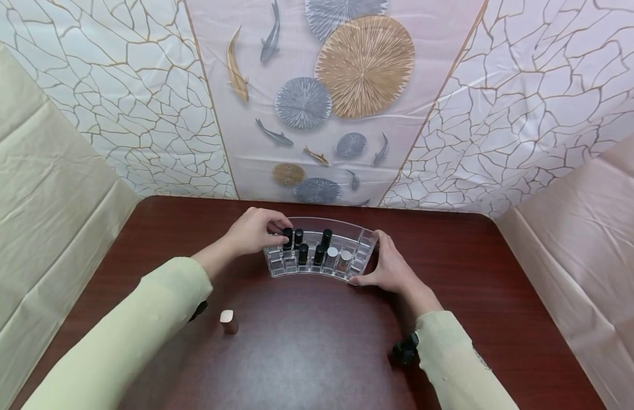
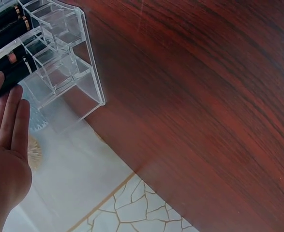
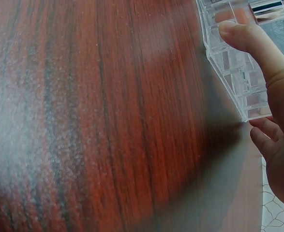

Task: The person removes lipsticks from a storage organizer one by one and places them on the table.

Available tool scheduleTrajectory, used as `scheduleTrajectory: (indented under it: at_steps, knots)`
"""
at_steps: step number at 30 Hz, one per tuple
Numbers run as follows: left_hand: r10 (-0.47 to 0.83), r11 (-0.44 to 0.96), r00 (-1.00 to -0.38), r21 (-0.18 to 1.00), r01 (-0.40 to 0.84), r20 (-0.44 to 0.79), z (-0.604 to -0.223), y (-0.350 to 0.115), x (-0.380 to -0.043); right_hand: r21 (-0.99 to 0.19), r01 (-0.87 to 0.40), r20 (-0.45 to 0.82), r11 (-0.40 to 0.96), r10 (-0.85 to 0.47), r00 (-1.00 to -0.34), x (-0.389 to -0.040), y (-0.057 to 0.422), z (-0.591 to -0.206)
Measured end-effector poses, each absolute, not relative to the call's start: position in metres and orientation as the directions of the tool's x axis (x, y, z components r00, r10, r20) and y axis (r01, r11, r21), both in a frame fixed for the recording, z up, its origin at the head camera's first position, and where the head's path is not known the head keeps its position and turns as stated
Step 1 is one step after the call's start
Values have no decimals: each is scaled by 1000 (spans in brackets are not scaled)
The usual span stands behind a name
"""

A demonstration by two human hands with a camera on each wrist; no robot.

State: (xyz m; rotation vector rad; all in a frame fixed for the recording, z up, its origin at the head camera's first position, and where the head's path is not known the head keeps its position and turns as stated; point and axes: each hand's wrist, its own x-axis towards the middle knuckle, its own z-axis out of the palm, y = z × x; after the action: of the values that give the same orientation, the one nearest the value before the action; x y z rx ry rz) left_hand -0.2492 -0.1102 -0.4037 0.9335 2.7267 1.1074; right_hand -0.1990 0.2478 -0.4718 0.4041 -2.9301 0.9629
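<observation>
A clear, curved lipstick organizer (image 1: pixel 283 267) stands toward the back of the table, with black-capped and silver-topped lipsticks in its compartments. At its back left, my left hand (image 1: pixel 252 230) pinches a black lipstick (image 1: pixel 288 238) between thumb and fingers; in the left wrist view this lipstick (image 2: pixel 17 72) sits with its lower end within a compartment. My right hand (image 1: pixel 389 267) grips the organizer's right end, thumb at the front corner and fingers around the back. The right wrist view shows the thumb (image 3: pixel 238 36) over the clear compartments. Two silver-topped lipsticks (image 1: pixel 332 256) stand in the front row.
A brown lipstick with a cream top (image 1: pixel 229 322) stands alone on the dark red wooden table (image 1: pixel 306 347), near my left forearm. Behind the table hangs a patterned cloth (image 1: pixel 306 159); plain beige cloth (image 1: pixel 50 188) borders the sides.
</observation>
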Motion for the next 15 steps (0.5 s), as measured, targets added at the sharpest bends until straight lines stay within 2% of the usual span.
scheduleTrajectory:
  at_steps: [15]
  knots:
    - [547, 535, -813, 663, 524, 201, -386, -118, -242, -576, -250, 106, 778, -232, -967, -199, 249, -472]
